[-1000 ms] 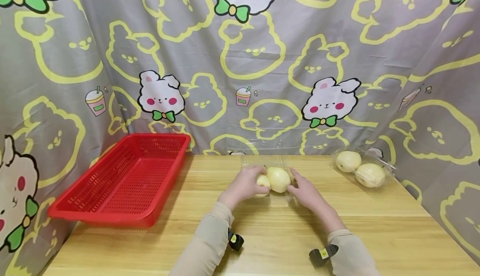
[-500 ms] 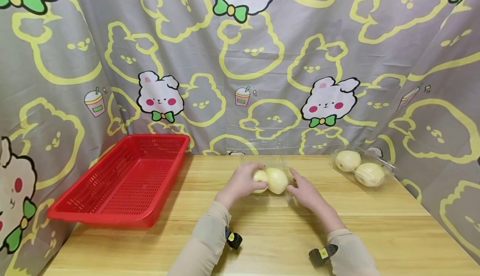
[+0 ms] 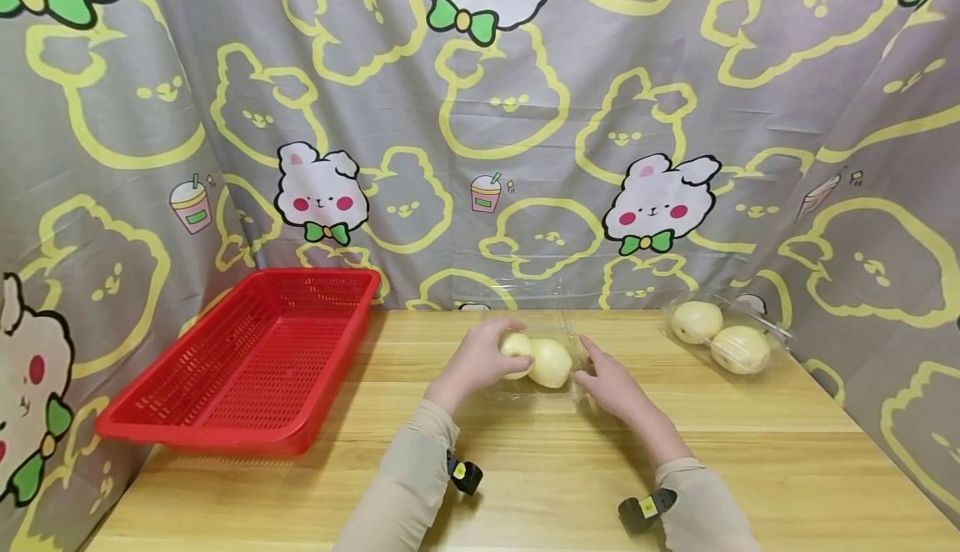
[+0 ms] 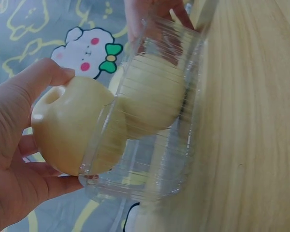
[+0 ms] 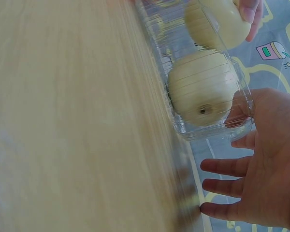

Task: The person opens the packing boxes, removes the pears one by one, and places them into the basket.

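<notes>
Gripping a pale pear (image 4: 72,125) at the frame's centre, my left hand (image 3: 475,362) is holding it in curled fingers at the left end of a clear tray (image 4: 130,191). A second pear (image 3: 552,365) is resting inside. My right hand (image 3: 613,381), fingers spread, is holding no fruit and is steadying, I'm judging, the tray's right end. The step is apparently handling the first pear past the tray's edge, calling next for a firm hold and a still tray. Clear packaging (image 3: 757,313) at right is enclosing two more pears (image 3: 740,350); at left, a red basket (image 3: 202,434) is showing its slotted floor.
</notes>
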Demonstrator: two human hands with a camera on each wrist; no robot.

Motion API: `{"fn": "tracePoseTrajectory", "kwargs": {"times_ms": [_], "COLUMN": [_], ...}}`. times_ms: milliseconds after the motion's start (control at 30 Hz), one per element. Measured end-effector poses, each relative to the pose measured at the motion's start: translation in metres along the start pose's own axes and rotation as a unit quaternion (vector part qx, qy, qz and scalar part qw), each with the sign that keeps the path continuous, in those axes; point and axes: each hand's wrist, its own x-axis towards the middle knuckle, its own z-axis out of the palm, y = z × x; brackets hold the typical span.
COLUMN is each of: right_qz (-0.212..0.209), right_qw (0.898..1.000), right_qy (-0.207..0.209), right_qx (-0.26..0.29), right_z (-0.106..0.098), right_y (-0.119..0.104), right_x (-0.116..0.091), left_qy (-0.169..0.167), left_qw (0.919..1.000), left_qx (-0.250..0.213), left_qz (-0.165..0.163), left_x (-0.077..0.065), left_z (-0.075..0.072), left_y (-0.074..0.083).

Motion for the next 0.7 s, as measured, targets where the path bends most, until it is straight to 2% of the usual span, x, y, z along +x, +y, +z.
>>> {"fn": "tracePoseTrajectory", "kwargs": {"times_ms": [333,700], "right_qz": [0.003,0.004], "right_qw": [1.0,1.0], "right_qy": [-0.005,0.0], "right_qx": [0.008,0.004], "right_z": [0.0,-0.001], "right_y": [0.0,-0.001], "right_x": [0.001,0.0], "left_qy": [0.016,0.069], "left_qw": [0.9998,0.9975], "left_qx": [-0.01,-0.013], "left_qz": [-0.009,0.005], "left_x": [0.0,-0.002], "left_z": [-0.011,-0.029], "left_y": [-0.001,0.001]}}
